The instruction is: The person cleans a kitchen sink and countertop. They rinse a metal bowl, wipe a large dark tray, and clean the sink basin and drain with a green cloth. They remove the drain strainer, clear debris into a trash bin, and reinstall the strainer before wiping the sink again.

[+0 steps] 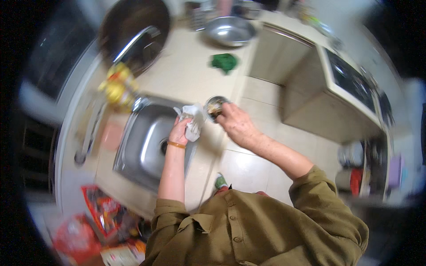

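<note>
My left hand (pixel 180 132) grips a crumpled white tissue or thin cloth (pixel 195 120) above the right rim of the steel sink (pixel 149 133). To its right, my right hand (pixel 235 123) holds a small round metal bowl (pixel 207 114) by its rim, over the counter's front edge. Pale and brown bits (pixel 214 108) lie inside the bowl, too blurred to name. Bowl and white tissue are close together; whether they touch I cannot tell. A green cloth (pixel 224 63) rests on the counter beyond the bowl.
A wide metal basin (pixel 230 31) stands farther back on the counter. Near the curved faucet (pixel 133 43) sits a yellow plastic package (pixel 119 88). A pink block or box (pixel 112 135) lies left of the sink. Red packages (pixel 103 209) crowd the lower left. Across the tiled floor (pixel 253 166) is a cooktop (pixel 349 74).
</note>
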Available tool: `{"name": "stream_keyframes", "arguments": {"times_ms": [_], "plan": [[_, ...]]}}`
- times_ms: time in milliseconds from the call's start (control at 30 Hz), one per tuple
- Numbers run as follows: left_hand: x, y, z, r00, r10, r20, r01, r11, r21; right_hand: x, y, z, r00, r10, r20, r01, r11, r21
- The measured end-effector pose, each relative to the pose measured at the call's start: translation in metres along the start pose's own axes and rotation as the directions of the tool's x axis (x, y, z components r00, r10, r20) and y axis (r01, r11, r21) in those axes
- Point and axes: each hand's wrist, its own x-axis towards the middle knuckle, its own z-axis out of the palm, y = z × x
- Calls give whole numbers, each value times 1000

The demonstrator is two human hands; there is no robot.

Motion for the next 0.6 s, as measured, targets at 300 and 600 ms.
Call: {"name": "stream_keyframes", "arguments": {"times_ms": [300,600], "plan": [[-49,-315,302,575,-626,527,528,776,345,-300,33,-167,796,587,-146,-601,737,-311],[-306,-669,447,-187,-909,373,728,127,673,-643,-47,-291,240,874,-422,-875,6,-483]]}}
